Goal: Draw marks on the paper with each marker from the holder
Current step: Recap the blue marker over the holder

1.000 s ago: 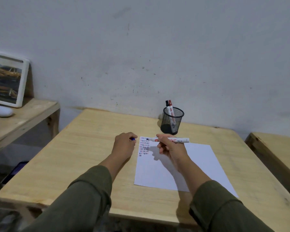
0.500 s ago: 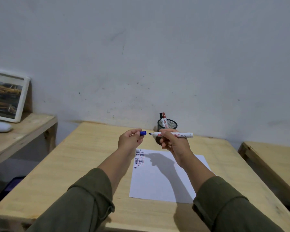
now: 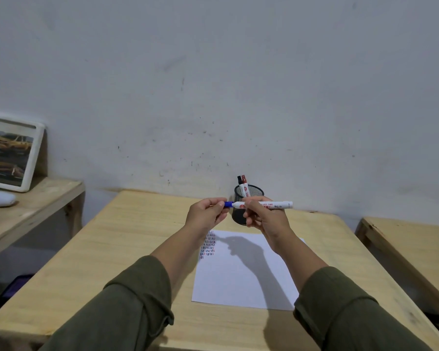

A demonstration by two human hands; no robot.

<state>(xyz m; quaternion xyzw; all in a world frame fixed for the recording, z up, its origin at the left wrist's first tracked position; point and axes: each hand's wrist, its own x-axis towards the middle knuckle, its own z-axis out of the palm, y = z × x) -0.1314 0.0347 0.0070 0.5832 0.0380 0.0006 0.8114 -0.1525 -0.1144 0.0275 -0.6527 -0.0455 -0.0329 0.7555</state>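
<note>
Against grey wall (image 3: 213, 72), wooden table (image 3: 127, 239) under paper (image 3: 241, 279).

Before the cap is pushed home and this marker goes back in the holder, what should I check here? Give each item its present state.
1. Blue cap in the left hand: ok.
2. White marker held level in the right hand: ok.
3. Cap lined up with the tip: ok, cap at the tip end.
4. Cap fully seated: cannot tell.
5. Mesh holder upright with room, two markers inside: ok.
6. Blue marks on the paper: ok.
</note>
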